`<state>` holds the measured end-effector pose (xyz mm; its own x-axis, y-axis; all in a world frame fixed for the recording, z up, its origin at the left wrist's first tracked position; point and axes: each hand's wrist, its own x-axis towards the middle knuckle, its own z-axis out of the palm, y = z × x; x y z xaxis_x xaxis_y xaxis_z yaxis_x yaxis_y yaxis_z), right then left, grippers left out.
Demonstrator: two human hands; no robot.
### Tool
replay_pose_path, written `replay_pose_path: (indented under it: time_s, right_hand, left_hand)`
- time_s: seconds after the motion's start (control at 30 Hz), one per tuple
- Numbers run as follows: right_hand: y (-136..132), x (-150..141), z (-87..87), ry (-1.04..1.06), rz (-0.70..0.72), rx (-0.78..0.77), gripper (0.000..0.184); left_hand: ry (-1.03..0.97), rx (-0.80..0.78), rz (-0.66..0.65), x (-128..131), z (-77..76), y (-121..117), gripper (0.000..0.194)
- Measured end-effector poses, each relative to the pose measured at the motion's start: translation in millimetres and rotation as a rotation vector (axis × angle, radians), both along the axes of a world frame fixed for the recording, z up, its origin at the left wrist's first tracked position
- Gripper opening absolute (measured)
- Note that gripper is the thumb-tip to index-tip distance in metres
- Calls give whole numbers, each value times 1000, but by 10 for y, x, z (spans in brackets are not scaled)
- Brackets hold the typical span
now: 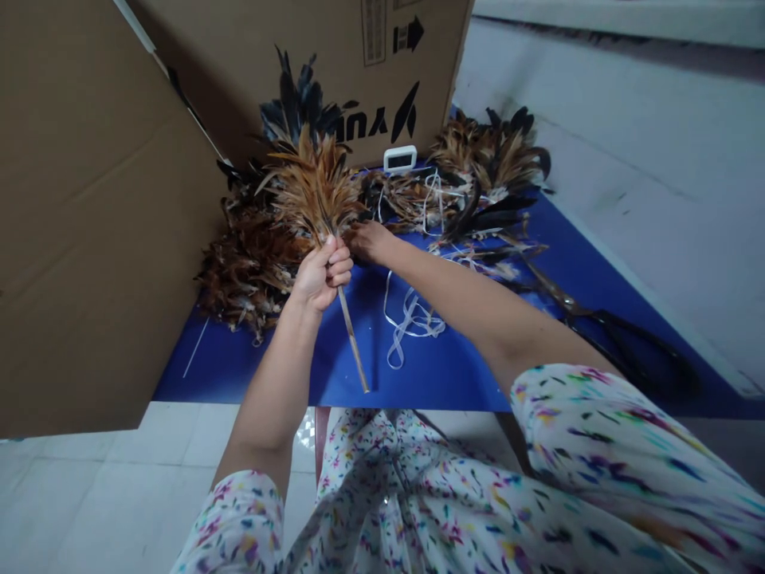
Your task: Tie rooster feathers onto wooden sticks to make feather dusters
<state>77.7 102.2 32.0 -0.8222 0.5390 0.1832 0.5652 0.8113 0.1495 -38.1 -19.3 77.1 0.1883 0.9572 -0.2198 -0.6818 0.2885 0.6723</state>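
Note:
My left hand is closed around the thin stick of a feather duster, just under its feathers. Brown feathers flare out above the fist, with dark ones at the top, and the bare stick slants down toward the table's front edge. My right hand reaches in behind the duster, close to the feathers on the table; its fingers are hidden. A pile of reddish-brown feathers lies to the left of my left hand. White ribbon lies in loops below my right forearm.
Large scissors with black handles rest at the right on the blue table. More feathers are heaped at the back right, near a small white device. Cardboard boxes stand at the left and back.

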Motion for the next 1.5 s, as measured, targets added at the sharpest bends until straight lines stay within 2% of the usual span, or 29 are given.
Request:
replay_pose_path:
  time_s: [0.13, 0.27, 0.33, 0.5, 0.67, 0.73, 0.87, 0.93, 1.03, 1.23, 1.37, 1.5]
  right_hand:
    - [35, -1, -33, -45, 68, 64, 34]
    - [11, 42, -32, 2, 79, 50, 34]
    - [-16, 75, -4, 45, 21, 9, 33]
    - [-71, 216, 114, 296, -245, -172, 29]
    - [-88, 383, 191, 694, -334, -300, 12]
    - [-119, 427, 211, 879, -375, -433, 5]
    - [-238, 488, 248, 1238, -455, -907, 8]
    - [-302, 527, 263, 1364, -440, -1089, 9]
    - [-384, 608, 279, 1484, -384, -1255, 8]
    - [-500, 727, 299, 1523, -415, -1383, 7]
    - [-544, 747, 242, 1479, -447, -1379, 15]
    - [-583, 777, 143, 1357, -561, -1356, 23]
  left_hand:
    - [15, 3, 10, -4, 5, 0, 26]
    - [-11, 17, 4, -17, 0, 7, 27]
    - [-14, 15, 5, -25, -8, 13, 28]
    - [-16, 26, 3, -41, -28, 25, 29]
    - [-22, 14, 3, -41, -46, 35, 28]
    - [-16, 1, 3, -31, -57, 40, 27]
    - [6, -14, -5, 3, -91, 52, 26]
    - [14, -14, -15, 21, -113, 55, 26]
    - [26, -8, -37, 44, -144, 57, 26]
    - [38, -22, -49, 72, -179, 65, 26]
    - [38, -36, -54, 83, -194, 71, 26]
    - [35, -35, -67, 89, -201, 66, 27]
